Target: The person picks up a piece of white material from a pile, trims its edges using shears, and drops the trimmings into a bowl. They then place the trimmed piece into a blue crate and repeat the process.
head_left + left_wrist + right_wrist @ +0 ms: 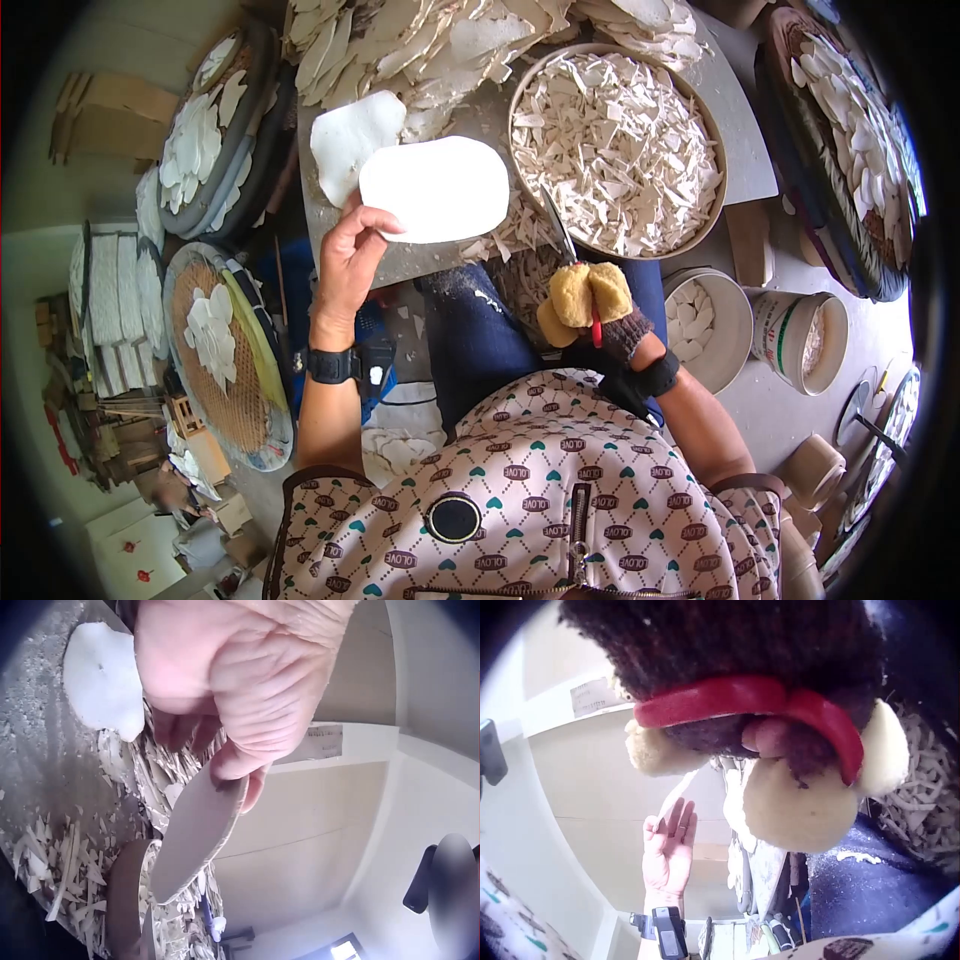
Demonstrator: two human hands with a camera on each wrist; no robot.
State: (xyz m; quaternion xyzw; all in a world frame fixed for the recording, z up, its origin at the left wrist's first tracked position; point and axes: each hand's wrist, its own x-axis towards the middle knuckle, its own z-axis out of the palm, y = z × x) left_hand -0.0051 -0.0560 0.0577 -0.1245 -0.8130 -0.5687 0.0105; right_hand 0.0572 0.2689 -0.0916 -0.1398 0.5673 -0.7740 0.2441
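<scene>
In the head view my left hand pinches a white, flat, rounded piece between thumb and fingers over the table. Seen edge-on in the left wrist view, the rounded piece is thin and stiff. My right hand, in a dark knitted glove, grips scissors with the blades pointing up and left beside the basin. Their red handles loop around the gloved fingers, and yellow foam padding covers much of the hand. Another white piece lies on the table behind the held one.
A round basin full of pale offcuts stands on the grey table. Stacked pale pieces are heaped at the back. Two buckets, one wide and one printed, stand right. A woven tray is at left.
</scene>
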